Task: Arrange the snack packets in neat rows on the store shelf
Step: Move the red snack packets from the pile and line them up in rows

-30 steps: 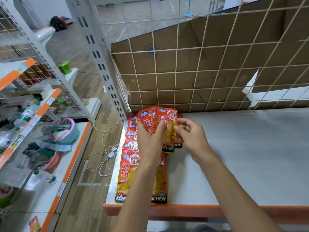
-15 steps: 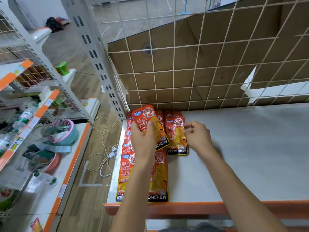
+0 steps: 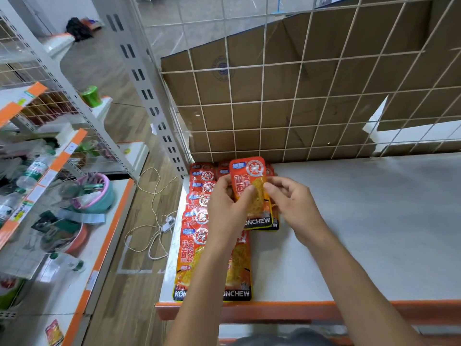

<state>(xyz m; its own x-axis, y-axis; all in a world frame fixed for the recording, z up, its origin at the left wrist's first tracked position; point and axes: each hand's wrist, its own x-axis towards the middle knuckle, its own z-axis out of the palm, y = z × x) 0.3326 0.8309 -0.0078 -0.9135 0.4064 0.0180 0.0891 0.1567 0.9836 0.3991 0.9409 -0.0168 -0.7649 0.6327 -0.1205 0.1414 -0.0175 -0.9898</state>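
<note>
The held snack packet has its long axis running from the back of the shelf to the front: its red label end points at the wire grid, and its black "KONCHEW" band faces the orange front edge. It sits near the back-left corner of the shelf. The left hand grips it with the thumb across its face, while the right hand pinches its right side with curled fingers. It is glossy red-orange, with a white round emblem and a clear window showing yellow strips. A row of like packets overlaps along the left edge, another packet lies flat beside them at the front, and more lie under the held one. The shelf top is pale grey. Brown cardboard stands behind the grid. A white cable lies on the wooden floor, and a neighbouring rack holds bottles and basins.
</note>
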